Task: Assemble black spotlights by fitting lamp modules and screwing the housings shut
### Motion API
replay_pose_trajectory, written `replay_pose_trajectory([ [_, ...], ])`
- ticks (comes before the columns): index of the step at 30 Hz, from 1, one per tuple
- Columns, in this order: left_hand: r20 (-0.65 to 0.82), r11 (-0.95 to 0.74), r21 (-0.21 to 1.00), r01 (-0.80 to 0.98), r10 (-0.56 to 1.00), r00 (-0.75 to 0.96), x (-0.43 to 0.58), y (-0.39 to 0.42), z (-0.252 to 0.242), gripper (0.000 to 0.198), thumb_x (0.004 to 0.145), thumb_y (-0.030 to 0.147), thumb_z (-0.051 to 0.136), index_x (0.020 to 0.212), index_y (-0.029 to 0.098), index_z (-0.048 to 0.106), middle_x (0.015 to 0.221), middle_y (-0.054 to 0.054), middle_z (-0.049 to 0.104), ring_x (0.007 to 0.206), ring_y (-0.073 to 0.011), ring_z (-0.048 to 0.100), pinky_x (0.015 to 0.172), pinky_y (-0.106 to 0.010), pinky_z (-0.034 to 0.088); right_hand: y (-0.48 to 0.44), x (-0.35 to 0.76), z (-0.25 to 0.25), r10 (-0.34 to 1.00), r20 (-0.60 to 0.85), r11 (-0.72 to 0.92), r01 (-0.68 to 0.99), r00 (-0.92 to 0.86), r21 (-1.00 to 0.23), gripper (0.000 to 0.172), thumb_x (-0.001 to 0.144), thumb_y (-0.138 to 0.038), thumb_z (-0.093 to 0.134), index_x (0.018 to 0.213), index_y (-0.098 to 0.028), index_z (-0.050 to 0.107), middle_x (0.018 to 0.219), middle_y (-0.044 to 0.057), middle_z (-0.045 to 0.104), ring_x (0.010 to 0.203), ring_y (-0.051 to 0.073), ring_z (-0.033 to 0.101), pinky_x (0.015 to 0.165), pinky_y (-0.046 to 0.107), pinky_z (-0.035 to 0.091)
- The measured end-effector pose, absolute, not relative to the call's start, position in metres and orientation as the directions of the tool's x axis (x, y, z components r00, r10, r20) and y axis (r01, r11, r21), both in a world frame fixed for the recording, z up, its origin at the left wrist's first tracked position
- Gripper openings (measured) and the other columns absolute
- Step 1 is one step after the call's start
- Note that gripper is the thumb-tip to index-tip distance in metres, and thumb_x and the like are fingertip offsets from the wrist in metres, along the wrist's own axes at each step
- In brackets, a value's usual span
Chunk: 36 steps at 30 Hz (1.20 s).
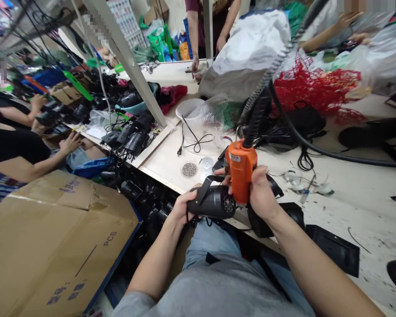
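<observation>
The black housing (211, 202) is at the lower centre of the frame, in front of the tabletop (165, 152) edge and above the lap; the left hand (181, 209) has its grip clamped around the housing's left end, thumb on top. The right hand (264, 193) has its grip closed around the orange driver (240, 169), which stands nearly upright beside the perforated end face. The driver's tip is hidden, so contact with the housing cannot be confirmed. Risk 1: the housing is held at one end only, and torque from the driver could twist it in the left grip, causing the tip to slip and mark the face. Risk 2: the housing has no visible support below, so a loosened left grip could let it fall toward the lap or the black parts (152, 198) at left of centre. Risk 3: the coiled line (259, 90) above the driver could pull it off axis if it draws taut. Risk 4: the shallow dish (189, 169) of small metal pieces, apparently screws, sits near the tabletop edge; a sweep of the left forearm could tip it and scatter the contents
</observation>
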<state>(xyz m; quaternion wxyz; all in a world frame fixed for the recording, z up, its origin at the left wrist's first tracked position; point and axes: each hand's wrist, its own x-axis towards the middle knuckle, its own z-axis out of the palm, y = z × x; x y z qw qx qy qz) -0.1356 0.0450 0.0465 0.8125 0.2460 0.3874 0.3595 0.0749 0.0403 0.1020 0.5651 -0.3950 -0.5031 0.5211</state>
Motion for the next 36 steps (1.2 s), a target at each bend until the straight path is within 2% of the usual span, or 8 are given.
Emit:
replay_pose_trajectory([
  [5,-0.411,0.608,0.638,-0.473,0.788,0.458,-0.133,0.048,0.036,0.055,0.063,0.046,0.081,0.106,0.015,0.066,0.068,-0.004,0.071,0.042,-0.0176,0.062,0.033,-0.022,0.044,0.044,0.077,0.113,0.991,0.131,0.124,-0.216,-0.015,-0.969,0.091,0.074,-0.099,0.031,0.103,-0.021,0.069,0.100,0.010,0.076,0.065,0.018,0.067,0.055,0.031,0.056],
  [9,-0.390,0.620,0.640,-0.453,0.771,0.504,-0.132,0.052,0.031,0.053,0.066,0.046,0.080,0.104,0.014,0.063,0.068,-0.006,0.071,0.045,-0.0217,0.066,0.034,-0.023,0.044,0.041,0.079,0.121,0.991,0.130,0.121,-0.251,-0.017,-0.960,0.088,0.071,-0.099,0.039,0.099,-0.021,0.069,0.096,0.010,0.076,0.067,0.020,0.068,0.053,0.030,0.055],
  [14,-0.391,0.529,0.745,-0.406,0.839,0.378,-0.127,0.051,0.038,0.053,0.065,0.048,0.081,0.102,0.015,0.061,0.069,-0.003,0.068,0.045,-0.0166,0.061,0.036,-0.022,0.044,0.037,0.083,0.129,0.991,0.136,0.129,-0.270,-0.008,-0.954,0.088,0.073,-0.099,0.033,0.092,-0.020,0.068,0.085,0.010,0.075,0.055,0.019,0.065,0.048,0.033,0.055],
  [17,-0.363,0.444,0.823,-0.354,0.891,0.273,-0.123,0.046,0.043,0.051,0.062,0.047,0.082,0.098,0.016,0.061,0.068,0.000,0.065,0.045,-0.0134,0.057,0.037,-0.022,0.044,0.035,0.087,0.132,0.988,0.149,0.151,-0.308,0.032,-0.939,0.084,0.072,-0.098,0.041,0.092,-0.021,0.068,0.086,0.009,0.076,0.053,0.018,0.063,0.046,0.031,0.054],
  [22,-0.298,0.352,0.904,-0.243,0.926,0.233,-0.121,0.039,0.052,0.048,0.062,0.044,0.083,0.097,0.017,0.065,0.073,0.001,0.066,0.057,-0.0133,0.059,0.048,-0.021,0.044,0.039,0.091,0.126,0.997,0.019,-0.001,-0.240,-0.080,-0.971,0.093,0.064,-0.101,0.044,0.096,-0.018,0.071,0.095,0.012,0.077,0.053,0.016,0.065,0.049,0.030,0.055],
  [27,-0.189,0.221,0.964,-0.151,0.961,0.200,-0.125,0.039,0.061,0.053,0.059,0.041,0.086,0.103,0.018,0.069,0.090,-0.002,0.071,0.086,-0.0198,0.064,0.075,-0.027,0.048,0.039,0.093,0.125,0.963,-0.056,-0.098,-0.149,-0.262,-0.984,0.096,0.064,-0.102,0.041,0.089,-0.015,0.073,0.064,0.008,0.069,0.050,0.017,0.063,0.046,0.027,0.052],
  [32,-0.150,0.160,0.966,-0.201,0.987,0.064,-0.128,0.035,0.061,0.058,0.053,0.042,0.087,0.103,0.019,0.069,0.089,-0.001,0.071,0.081,-0.0188,0.062,0.072,-0.027,0.046,0.025,0.100,0.124,0.972,-0.002,-0.049,-0.196,-0.234,-0.979,0.096,0.066,-0.101,0.041,0.094,-0.017,0.077,0.063,0.008,0.070,0.046,0.016,0.059,0.041,0.027,0.050],
  [36,-0.114,0.126,0.963,-0.238,0.992,0.061,-0.123,0.027,0.056,0.069,0.047,0.045,0.092,0.107,0.020,0.068,0.089,-0.001,0.072,0.080,-0.0187,0.064,0.073,-0.028,0.048,0.014,0.103,0.117,0.978,0.028,-0.032,-0.277,-0.209,-0.960,0.095,0.070,-0.100,0.038,0.091,-0.017,0.078,0.059,0.008,0.069,0.044,0.018,0.058,0.038,0.028,0.049],
])
